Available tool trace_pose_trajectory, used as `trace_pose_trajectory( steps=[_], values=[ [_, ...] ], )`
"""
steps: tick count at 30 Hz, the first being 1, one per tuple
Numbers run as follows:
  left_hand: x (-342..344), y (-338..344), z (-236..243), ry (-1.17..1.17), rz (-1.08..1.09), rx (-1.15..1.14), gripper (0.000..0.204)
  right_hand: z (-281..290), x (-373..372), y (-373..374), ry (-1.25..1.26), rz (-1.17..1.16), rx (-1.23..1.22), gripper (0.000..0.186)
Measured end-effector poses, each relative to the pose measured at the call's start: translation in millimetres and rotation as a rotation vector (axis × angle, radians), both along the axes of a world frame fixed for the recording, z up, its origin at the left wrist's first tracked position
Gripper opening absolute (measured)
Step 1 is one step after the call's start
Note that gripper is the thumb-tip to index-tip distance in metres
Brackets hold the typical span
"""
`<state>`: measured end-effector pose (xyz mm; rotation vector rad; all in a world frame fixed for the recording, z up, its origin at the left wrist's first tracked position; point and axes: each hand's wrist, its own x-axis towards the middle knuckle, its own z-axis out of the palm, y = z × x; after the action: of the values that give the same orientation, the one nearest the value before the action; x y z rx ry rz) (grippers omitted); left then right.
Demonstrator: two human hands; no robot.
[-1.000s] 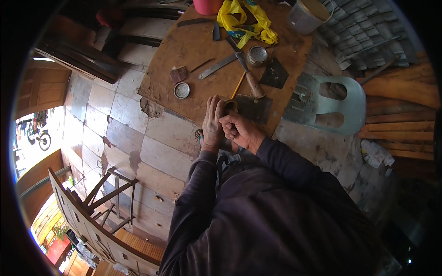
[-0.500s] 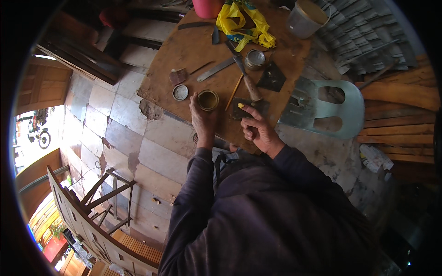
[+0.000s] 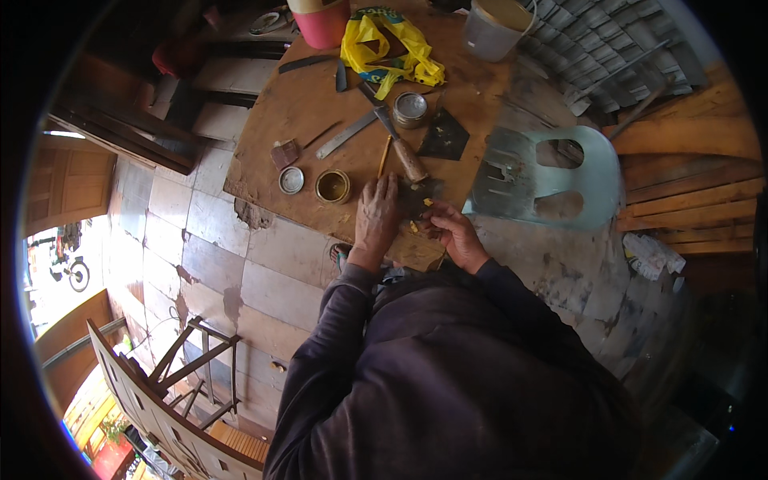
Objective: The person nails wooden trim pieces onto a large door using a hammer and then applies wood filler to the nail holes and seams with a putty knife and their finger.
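My left hand (image 3: 378, 216) lies with its fingers stretched out at the left edge of a dark flat sheet (image 3: 428, 190) near the table's front edge. At that sheet's right side is my right hand (image 3: 456, 234), its fingers curled together. Yellow paste (image 3: 428, 202) shows by its fingertips, and another yellow dab lies just below. Whatever those fingers hold is hidden. Left of my left hand stands an open round tin (image 3: 333, 186) with a yellowish-brown inside. A round lid (image 3: 291, 180) lies beside it. Just beyond the sheet rests a tool with a wooden handle (image 3: 410, 162), next to a yellow pencil-like stick (image 3: 385, 157).
On the wooden table (image 3: 272, 120) are a second tin (image 3: 410, 106), a metal strip (image 3: 346, 134), a dark angular plate (image 3: 445, 134), a reddish-brown block (image 3: 285, 154), a yellow plastic bag (image 3: 392, 48) and a bucket (image 3: 492, 32). A pale green plastic chair (image 3: 552, 180) stands at the right.
My left hand has let go of the open tin and moved right to the dark sheet. My right hand, with yellow paste on its raised index finger before, has come down by the sheet.
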<state>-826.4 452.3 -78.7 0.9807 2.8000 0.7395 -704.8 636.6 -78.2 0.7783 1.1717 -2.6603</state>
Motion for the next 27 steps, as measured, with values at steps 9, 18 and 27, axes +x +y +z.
trace_pose_trajectory(
  steps=[9,18,27],
  values=[
    [-4,-14,6,-0.173,0.122,-0.067,0.064,-10,5,13,0.107,-0.138,0.321,0.042],
    [-31,-25,22,-0.507,-0.041,0.084,0.039,7,-47,7,0.172,-0.067,0.855,0.051],
    [-21,-25,-2,-0.557,0.126,0.318,0.026,-43,-72,23,0.108,0.126,0.855,0.037]
  ],
)
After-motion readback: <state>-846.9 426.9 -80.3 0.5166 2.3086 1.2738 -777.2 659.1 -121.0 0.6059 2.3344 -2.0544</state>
